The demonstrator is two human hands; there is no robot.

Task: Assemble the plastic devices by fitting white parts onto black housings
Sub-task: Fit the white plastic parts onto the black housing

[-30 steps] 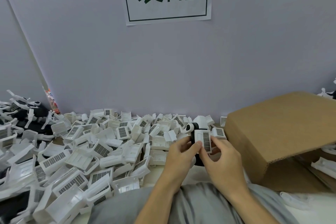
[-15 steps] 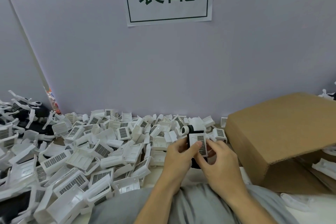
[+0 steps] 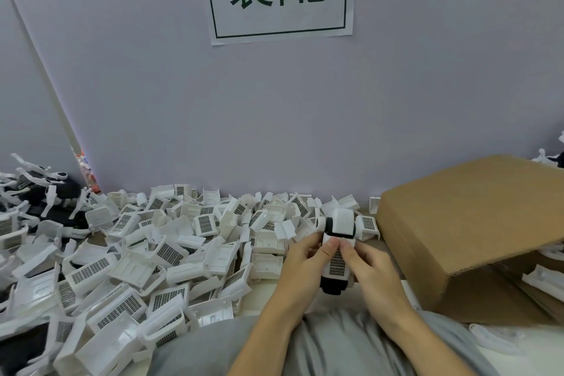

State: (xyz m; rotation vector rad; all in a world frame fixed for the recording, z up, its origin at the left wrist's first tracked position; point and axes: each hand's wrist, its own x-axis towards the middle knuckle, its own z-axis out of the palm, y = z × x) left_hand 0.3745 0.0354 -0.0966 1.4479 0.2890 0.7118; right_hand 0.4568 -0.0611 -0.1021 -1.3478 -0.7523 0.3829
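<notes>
Both hands hold one device (image 3: 337, 265) in front of me: a black housing with a white panel part carrying a dark grid on its front. My left hand (image 3: 302, 265) grips its left side, thumb pressing the top of the white panel. My right hand (image 3: 370, 268) grips the right side, its thumb beside the left thumb. The black bottom of the housing sticks out below the fingers. A white head part (image 3: 341, 223) shows above the thumbs.
A deep pile of loose white panel parts (image 3: 146, 256) covers the table to the left and middle. Black housings with white arms (image 3: 39, 192) lie at far left. A brown cardboard box (image 3: 470, 223) stands at right with white parts (image 3: 543, 281) under its flap.
The device has come down and toward me, its grid panel now lower. Both thumbs have moved to the panel's top edge, side by side.
</notes>
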